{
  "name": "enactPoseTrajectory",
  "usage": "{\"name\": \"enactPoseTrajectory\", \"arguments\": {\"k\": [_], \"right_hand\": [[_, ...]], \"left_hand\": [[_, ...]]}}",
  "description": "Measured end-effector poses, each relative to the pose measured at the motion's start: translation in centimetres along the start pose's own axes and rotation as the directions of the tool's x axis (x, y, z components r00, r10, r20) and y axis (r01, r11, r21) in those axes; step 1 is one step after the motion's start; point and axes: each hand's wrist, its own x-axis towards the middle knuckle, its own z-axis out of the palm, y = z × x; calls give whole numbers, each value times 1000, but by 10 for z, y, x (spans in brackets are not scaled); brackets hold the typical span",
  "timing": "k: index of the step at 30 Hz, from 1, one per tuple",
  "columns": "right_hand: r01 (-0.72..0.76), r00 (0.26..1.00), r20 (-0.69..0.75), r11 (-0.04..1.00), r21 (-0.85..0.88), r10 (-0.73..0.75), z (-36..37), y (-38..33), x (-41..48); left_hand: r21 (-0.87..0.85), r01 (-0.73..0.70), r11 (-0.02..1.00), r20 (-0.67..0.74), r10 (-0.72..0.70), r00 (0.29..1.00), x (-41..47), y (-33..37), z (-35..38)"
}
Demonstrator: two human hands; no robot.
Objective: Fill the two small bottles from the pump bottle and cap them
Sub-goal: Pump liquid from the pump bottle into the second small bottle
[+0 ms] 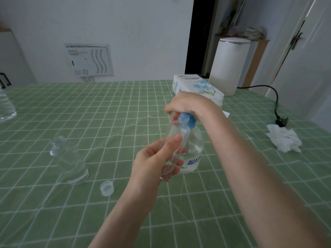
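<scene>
The small bottle (172,130), uncapped and seemingly near empty, is gripped tilted in the left hand (152,165), mouth at the pump bottle (194,145), which is part full of clear liquid. The right hand (188,104) curls over its blue head. Filling looks barely begun: the second small bottle (71,161) stands apart, contents unclear, and a loose cap (107,187) waits

cap (107,188) left of pump bottle (192,149)

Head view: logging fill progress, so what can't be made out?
All head view.
Spout of the pump bottle: under the right hand.
Fill level of the small bottle in the left hand: clear against clear.
Contents of the second small bottle: blurred.
The large bottle: cut by left edge.
</scene>
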Motion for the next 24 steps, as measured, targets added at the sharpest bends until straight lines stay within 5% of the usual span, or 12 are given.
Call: {"name": "enactPoseTrajectory", "arguments": {"k": [24], "right_hand": [[-13, 1000, -3, 996, -87, 13, 1, -1, 2]], "left_hand": [[-9, -4, 1000, -11, 4, 1000, 0, -1, 1]]}}
